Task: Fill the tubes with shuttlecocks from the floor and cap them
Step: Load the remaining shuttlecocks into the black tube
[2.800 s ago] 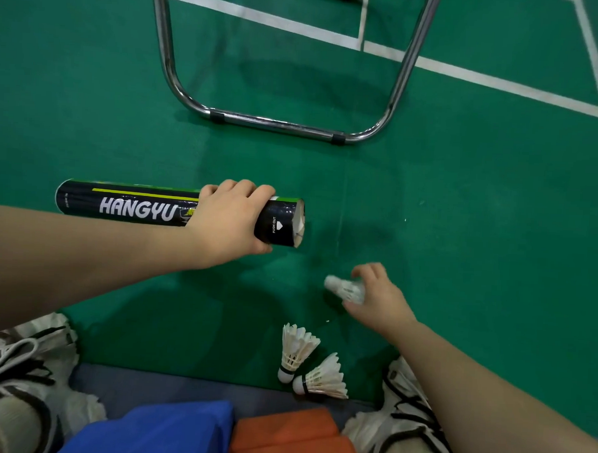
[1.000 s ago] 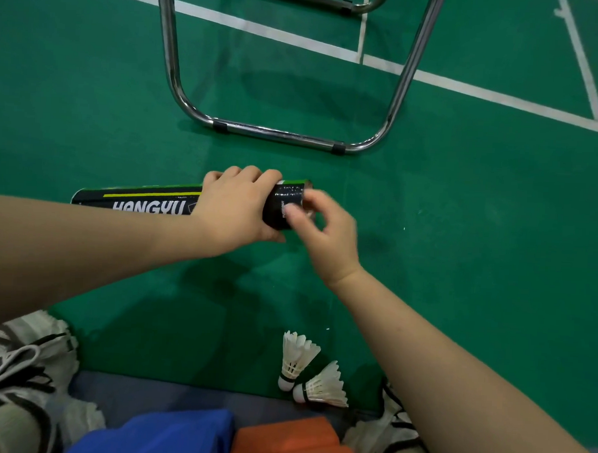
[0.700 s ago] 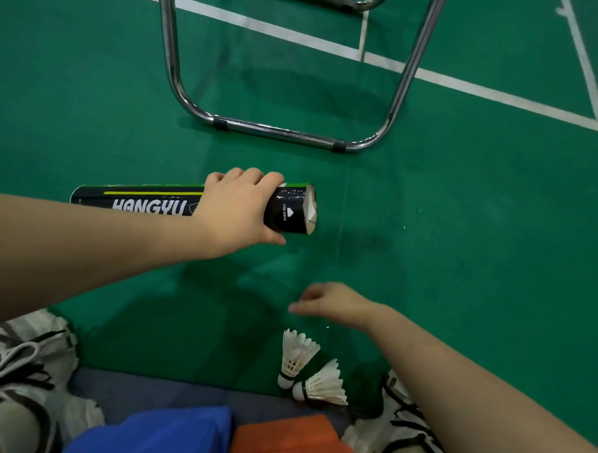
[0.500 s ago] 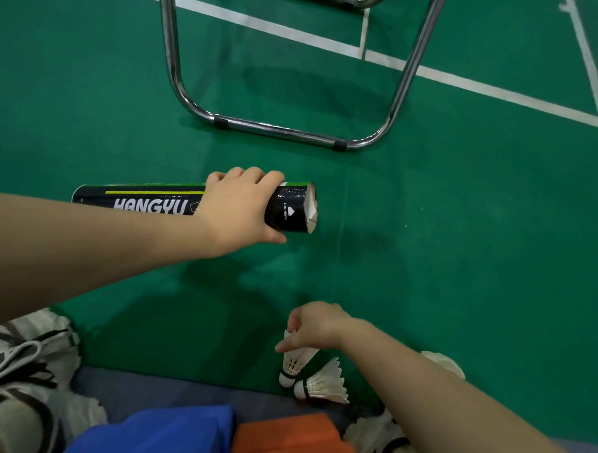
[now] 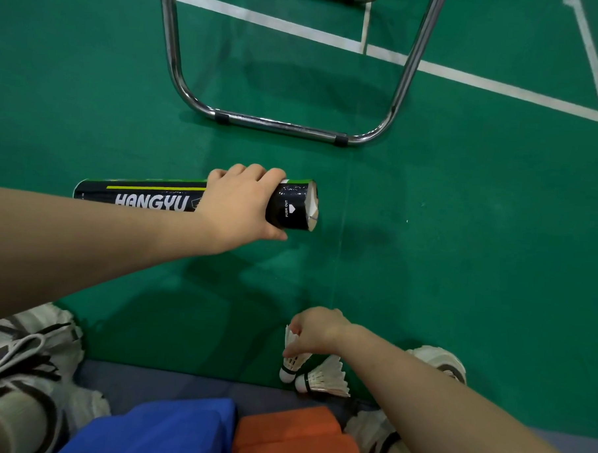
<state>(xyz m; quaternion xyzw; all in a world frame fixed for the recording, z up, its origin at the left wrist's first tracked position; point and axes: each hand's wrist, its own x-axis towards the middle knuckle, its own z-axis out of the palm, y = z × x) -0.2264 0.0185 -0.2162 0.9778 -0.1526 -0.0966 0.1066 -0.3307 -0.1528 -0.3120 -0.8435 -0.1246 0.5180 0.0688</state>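
I've got open green court floor [image 5: 461, 250] right of the tube. My left grip [image 5: 238, 206] wraps the black cardboard HANGYU tube [image 5: 148, 197], held level, uncapped mouth pointing right. Right grip [image 5: 315, 333] pinches a white feather shuttlecock [image 5: 293, 364] near my shoes, a second shuttlecock [image 5: 325, 380] touching it. A chrome chair frame [image 5: 281, 124] stands beyond.
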